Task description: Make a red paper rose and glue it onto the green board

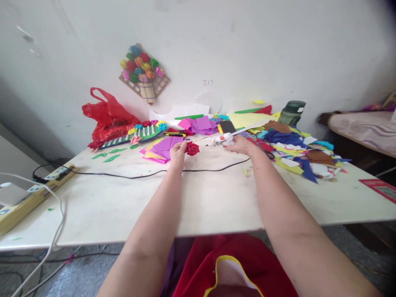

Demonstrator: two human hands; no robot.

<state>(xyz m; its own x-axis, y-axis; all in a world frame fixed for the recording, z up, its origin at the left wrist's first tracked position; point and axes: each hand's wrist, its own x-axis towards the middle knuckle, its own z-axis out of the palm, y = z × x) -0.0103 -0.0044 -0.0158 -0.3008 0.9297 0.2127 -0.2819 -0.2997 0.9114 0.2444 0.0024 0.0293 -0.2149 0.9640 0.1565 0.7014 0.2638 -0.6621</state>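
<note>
Nearer to you than either hand, a black cord (161, 171) runs slackly across the tabletop from the power strip (38, 198) at the left, probably so that the white glue gun (220, 140) has power within reach. Your left hand (177, 155) pinches a red paper rose (192, 149) at its left edge, apparently to leave the bloom exposed on the side facing your other hand. Your right hand (243, 145) is at the rear of the glue gun, which lies just left of it with the nozzle towards the rose; you cannot tell from here whether those fingers have closed. Purple and yellow paper sheets (167, 147) lie beside and behind your left hand, likely kept handy, with green leaf cutouts (113, 158) farther left. Right of your right hand spreads a heap of coloured scraps (289, 142). The tabletop (213, 202) is pale and lightly marked. Beyond your hands stand a red plastic bag (113, 121) and a dark green bottle (291, 114), against a whitish wall (262, 49) carrying a paper tulip bouquet (140, 68).
</note>
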